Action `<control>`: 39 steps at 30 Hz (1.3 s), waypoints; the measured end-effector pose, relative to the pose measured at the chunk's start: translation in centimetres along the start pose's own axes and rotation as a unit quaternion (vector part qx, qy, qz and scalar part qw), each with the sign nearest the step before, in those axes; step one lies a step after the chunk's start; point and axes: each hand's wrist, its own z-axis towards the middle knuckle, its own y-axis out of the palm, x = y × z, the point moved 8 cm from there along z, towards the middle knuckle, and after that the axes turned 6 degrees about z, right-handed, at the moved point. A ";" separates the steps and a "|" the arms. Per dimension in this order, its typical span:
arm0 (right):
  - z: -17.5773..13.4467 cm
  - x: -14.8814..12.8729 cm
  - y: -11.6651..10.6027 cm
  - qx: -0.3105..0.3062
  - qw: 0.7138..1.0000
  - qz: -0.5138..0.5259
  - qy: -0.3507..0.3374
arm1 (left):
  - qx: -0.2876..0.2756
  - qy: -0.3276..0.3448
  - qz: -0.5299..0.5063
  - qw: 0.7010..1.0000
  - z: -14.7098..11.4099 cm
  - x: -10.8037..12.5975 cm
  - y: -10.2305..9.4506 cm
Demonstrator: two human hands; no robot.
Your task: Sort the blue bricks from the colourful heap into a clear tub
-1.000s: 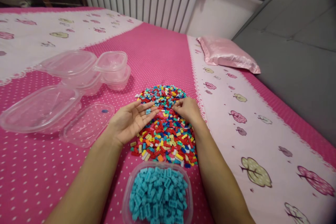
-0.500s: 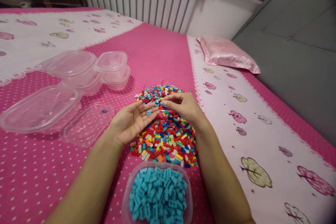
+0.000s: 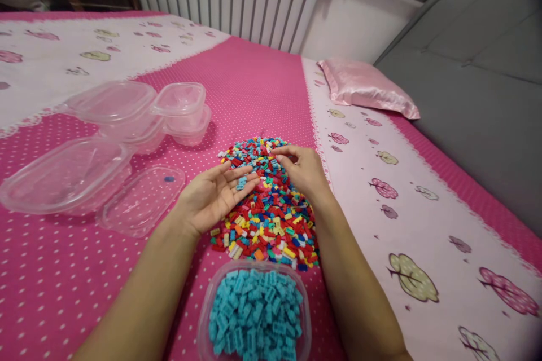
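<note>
My left hand point(image 3: 215, 194) is palm up with its fingers stretched out. It holds a few light blue toy bricks point(image 3: 241, 183) lying on those fingers. Over the far part of a mixed-colour toy brick pile point(image 3: 271, 225), my right hand point(image 3: 302, 169) has its thumb and forefinger apart, and no brick shows between them. Its other fingers are partly hidden. Closest to me stands a clear plastic tub point(image 3: 204, 316), heaped with light blue bricks point(image 3: 256, 313).
Clear lidded containers point(image 3: 112, 101) stand at the left, some stacked. A loose clear lid point(image 3: 139, 203) with a dark blue piece point(image 3: 169, 179) on it lies nearer. A pink pillow point(image 3: 368, 87) rests by the grey headboard point(image 3: 474, 67). Behind the bed is a white radiator point(image 3: 237, 0).
My right hand has moved slightly right and away from my left fingers, its thumb and forefinger parting. More light blue shows on my left fingers. The tub and containers have stayed put.
</note>
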 end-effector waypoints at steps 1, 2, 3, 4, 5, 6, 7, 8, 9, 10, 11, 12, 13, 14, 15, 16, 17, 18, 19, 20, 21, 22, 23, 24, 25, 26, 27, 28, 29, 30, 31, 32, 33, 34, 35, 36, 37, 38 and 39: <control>0.1 0.5 -0.4 0.022 0.999 -0.030 0.016 | -0.002 -0.002 0.004 1.000 0.0 0.0 0.0; 0.2 1.0 -0.7 0.034 0.997 -0.059 0.028 | -0.005 -0.002 0.008 1.000 0.0 0.0 0.0; 0.3 1.4 -0.7 0.038 0.995 -0.084 0.035 | -0.005 -0.003 0.011 1.000 0.0 0.0 0.0; 0.3 1.6 -0.5 0.034 0.993 -0.105 0.035 | -0.005 -0.002 0.013 1.000 0.0 0.0 0.0; 0.4 1.8 -0.1 0.024 0.992 -0.121 0.031 | -0.004 -0.002 0.014 1.000 0.1 0.1 -0.1; 0.5 1.9 0.3 0.011 0.991 -0.133 0.025 | -0.003 -0.002 0.015 1.000 0.0 0.1 -0.1; 0.5 2.0 0.8 -0.004 0.990 -0.142 0.019 | -0.001 -0.001 0.015 1.000 0.0 0.1 0.0; 0.5 2.1 1.3 -0.020 0.988 -0.150 0.013 | 0.002 0.001 0.014 1.000 0.0 0.1 0.0; 0.5 2.2 1.7 -0.034 0.987 -0.156 0.007 | 0.006 0.003 0.012 1.000 0.0 0.1 0.0; 0.5 2.3 2.1 -0.044 0.986 -0.161 0.004 | 0.010 0.006 0.010 1.000 0.0 0.2 0.0; 0.5 2.4 2.3 -0.049 0.985 -0.166 0.001 | 0.014 0.008 0.007 1.000 -0.1 0.2 0.0; 0.5 2.4 2.4 -0.052 0.984 -0.170 0.000 | 0.018 0.008 0.005 1.000 -0.1 0.2 -0.1; 0.5 2.5 2.5 -0.052 0.984 -0.172 -0.001 | 0.020 0.009 0.004 1.000 -0.1 0.2 -0.1; 0.5 2.6 2.6 -0.051 0.984 -0.171 -0.001 | 0.020 0.009 0.004 1.000 -0.1 0.2 -0.1; 0.5 2.7 2.6 -0.049 0.985 -0.168 -0.001 | 0.019 0.009 0.005 1.000 -0.1 0.2 -0.1; 0.5 2.9 2.6 -0.047 0.985 -0.165 0.000 | 0.018 0.010 0.006 1.000 -0.1 0.2 -0.1; 0.5 3.0 2.6 -0.043 0.986 -0.161 0.001 | 0.017 0.011 0.008 1.000 -0.1 0.3 -0.1; 0.6 3.1 2.6 -0.039 0.986 -0.160 0.002 | 0.015 0.012 0.011 1.000 -0.1 0.3 -0.1; 0.6 3.2 2.6 -0.035 0.987 -0.160 0.003 | 0.014 0.013 0.013 1.000 -0.1 0.3 -0.1; 0.6 3.3 2.6 -0.032 0.986 -0.162 0.003 | 0.013 0.014 0.014 1.000 -0.1 0.3 -0.1; 0.6 3.4 2.6 -0.030 0.986 -0.164 0.002 | 0.013 0.014 0.015 1.000 -0.1 0.3 -0.1; 0.6 3.4 2.6 -0.028 0.985 -0.168 0.000 | 0.012 0.014 0.015 1.000 -0.1 0.3 -0.1; 0.6 3.4 2.7 -0.026 0.985 -0.171 -0.002 | 0.013 0.014 0.015 1.000 -0.1 0.3 -0.1; 0.6 3.3 2.7 -0.025 0.984 -0.174 -0.004 | 0.014 0.014 0.015 1.000 0.0 0.3 -0.1; 0.6 3.3 2.7 -0.023 0.984 -0.177 -0.005 | 0.015 0.013 0.015 1.000 0.0 0.3 -0.1; 0.6 3.2 2.7 -0.023 0.984 -0.178 -0.006 | 0.015 0.013 0.015 1.000 0.0 0.3 -0.1; 0.6 3.2 2.7 -0.022 0.984 -0.179 -0.007 | 0.013 0.012 0.015 1.000 0.0 0.3 -0.1; 0.6 3.1 2.6 -0.022 0.983 -0.180 -0.008 | 0.011 0.011 0.015 1.000 0.1 0.2 -0.1; 0.5 3.1 2.6 -0.021 0.983 -0.180 -0.007 | 0.009 0.010 0.015 1.000 0.1 0.2 -0.1; 0.5 3.1 2.6 -0.022 0.983 -0.181 -0.006 | 0.008 0.010 0.014 1.000 0.1 0.2 -0.1; 0.5 3.1 2.6 -0.023 0.983 -0.182 -0.005 | 0.008 0.010 0.012 1.000 0.1 0.2 -0.2; 0.5 3.1 2.6 -0.025 0.983 -0.183 -0.003 | 0.008 0.010 0.010 1.000 0.1 0.2 -0.2; 0.4 3.1 2.7 -0.029 0.982 -0.185 -0.002 | 0.009 0.009 0.009 1.000 0.1 0.2 -0.3; 0.4 3.1 2.7 -0.032 0.982 -0.187 0.000 | 0.008 0.009 0.008 1.000 0.1 0.2 -0.3; 0.4 3.1 2.7 -0.035 0.981 -0.189 0.002 | 0.008 0.007 0.008 1.000 0.1 0.2 -0.3; 0.4 3.1 2.8 -0.036 0.981 -0.190 0.004 | 0.007 0.006 0.008 1.000 0.2 0.2 -0.3; 0.4 3.2 2.8 -0.036 0.981 -0.191 0.007 | 0.006 0.006 0.008 1.000 0.2 0.2 -0.3; 0.4 3.2 2.8 -0.035 0.981 -0.190 0.009 | 0.005 0.006 0.008 1.000 0.2 0.2 -0.3; 0.4 3.2 2.8 -0.033 0.982 -0.187 0.011 | 0.005 0.007 0.008 1.000 0.2 0.3 -0.3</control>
